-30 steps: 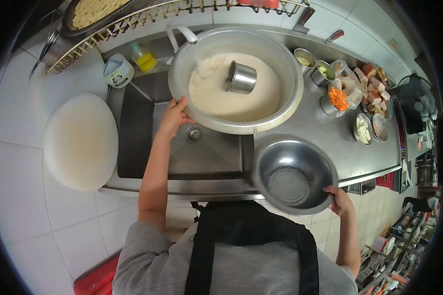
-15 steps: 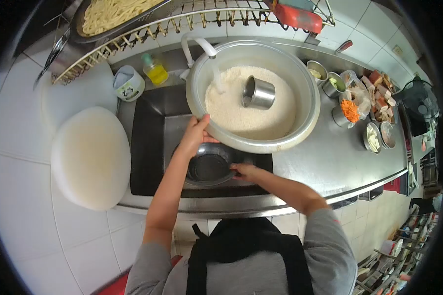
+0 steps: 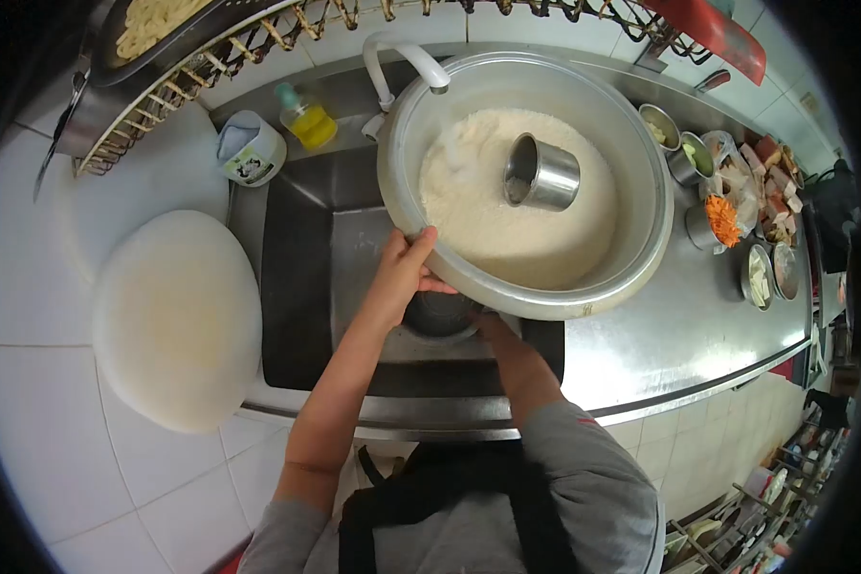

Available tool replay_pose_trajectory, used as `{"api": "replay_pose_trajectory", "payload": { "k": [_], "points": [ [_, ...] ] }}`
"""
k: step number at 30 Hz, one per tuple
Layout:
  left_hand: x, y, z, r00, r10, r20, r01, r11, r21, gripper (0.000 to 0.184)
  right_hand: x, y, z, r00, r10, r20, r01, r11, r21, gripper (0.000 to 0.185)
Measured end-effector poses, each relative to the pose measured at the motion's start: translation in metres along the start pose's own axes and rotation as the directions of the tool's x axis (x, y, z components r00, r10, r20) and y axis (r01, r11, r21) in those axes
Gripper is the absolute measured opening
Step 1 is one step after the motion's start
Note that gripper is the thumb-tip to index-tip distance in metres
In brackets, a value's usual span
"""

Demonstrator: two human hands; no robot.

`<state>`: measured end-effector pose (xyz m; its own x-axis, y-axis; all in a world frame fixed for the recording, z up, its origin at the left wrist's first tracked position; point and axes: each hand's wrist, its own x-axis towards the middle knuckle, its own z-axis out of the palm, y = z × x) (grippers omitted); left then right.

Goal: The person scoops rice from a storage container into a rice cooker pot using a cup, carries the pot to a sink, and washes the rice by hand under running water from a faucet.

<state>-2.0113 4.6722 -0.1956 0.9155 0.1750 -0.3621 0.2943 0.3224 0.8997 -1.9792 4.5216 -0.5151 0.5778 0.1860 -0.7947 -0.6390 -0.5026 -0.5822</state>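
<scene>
A large aluminium pot (image 3: 646, 244) holds white grain that looks like rice (image 3: 507, 249), and a steel cup (image 3: 555, 177) lies tipped in it. My left hand (image 3: 407, 273) grips the pot's near-left rim, thumb on top and fingers underneath. Below that rim, a dark bowl (image 3: 438, 323) sits in the sink, partly hidden under the pot. At the bowl's right edge is my right hand (image 3: 490, 327), its fingers mostly covered by the pot. From the white faucet (image 3: 407, 53) a thin stream of water falls into the pot.
The sink (image 3: 306, 268) lies beneath the pot's left side. A soap bottle (image 3: 308, 120) and white tub (image 3: 252, 150) stand behind it, a big white round object (image 3: 177, 320) left. Cups of cut vegetables, including shredded carrot (image 3: 722, 220), line the right counter. A wire rack (image 3: 210, 72) hangs above.
The dark bowl and my right hand have moved further under the pot. My left hand keeps its hold on the rim. The camera view has shifted a little.
</scene>
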Motion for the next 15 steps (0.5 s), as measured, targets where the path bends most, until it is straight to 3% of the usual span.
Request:
{"api": "replay_pose_trajectory", "payload": {
  "k": [3, 6, 8, 9, 10, 12, 13, 14, 15],
  "points": [
    [-0.001, -0.002, -0.001, 1.0, 0.01, 0.0, -0.01, 1.0, -0.01, 0.05, -0.051, -0.017, -0.051, 0.978, -0.106, 0.18, 0.168, 0.912, -0.373, 0.05],
    [0.0, -0.002, 0.003, 0.999, 0.043, -0.012, -0.043, 0.999, -0.025, 0.055, -0.151, -0.066, -0.116, 0.804, 0.03, 0.594, 0.451, 0.622, -0.641, 0.053],
    [-0.002, 0.001, 0.005, 0.998, 0.054, -0.022, -0.055, 0.998, -0.03, 0.059, -0.223, -0.089, -0.174, 0.778, 0.137, 0.613, 0.265, 0.813, -0.518, 0.055],
    [0.002, 0.003, 0.003, 0.999, 0.04, -0.026, -0.04, 0.999, -0.018, 0.061, -0.261, -0.094, -0.204, 0.839, 0.032, 0.543, 0.225, 0.889, -0.399, 0.054],
    [0.003, 0.001, -0.001, 0.999, 0.019, -0.035, -0.019, 1.0, -0.008, 0.062, -0.292, -0.11, -0.235, 0.911, -0.022, 0.413, 0.22, 0.871, -0.44, 0.052],
    [0.007, 0.001, -0.012, 0.997, -0.014, -0.069, 0.013, 1.0, -0.012, 0.061, -0.307, -0.122, -0.297, 0.955, -0.246, 0.164, 0.285, 0.913, -0.291, 0.052],
    [0.014, 0.004, -0.02, 0.995, -0.023, -0.095, 0.02, 0.999, -0.031, 0.058, -0.299, -0.136, -0.313, 0.945, -0.32, -0.073, 0.27, 0.884, -0.381, 0.054],
    [0.021, 0.006, -0.023, 0.992, -0.031, -0.122, 0.025, 0.998, -0.049, 0.056, -0.287, -0.154, -0.324, 0.869, -0.396, -0.296, 0.232, 0.856, -0.463, 0.056],
    [0.03, 0.009, -0.024, 0.985, 0.024, -0.172, -0.031, 0.999, -0.039, 0.054, -0.269, -0.169, -0.327, 0.751, -0.554, -0.359, 0.386, 0.81, -0.442, 0.059]
  ]
}}
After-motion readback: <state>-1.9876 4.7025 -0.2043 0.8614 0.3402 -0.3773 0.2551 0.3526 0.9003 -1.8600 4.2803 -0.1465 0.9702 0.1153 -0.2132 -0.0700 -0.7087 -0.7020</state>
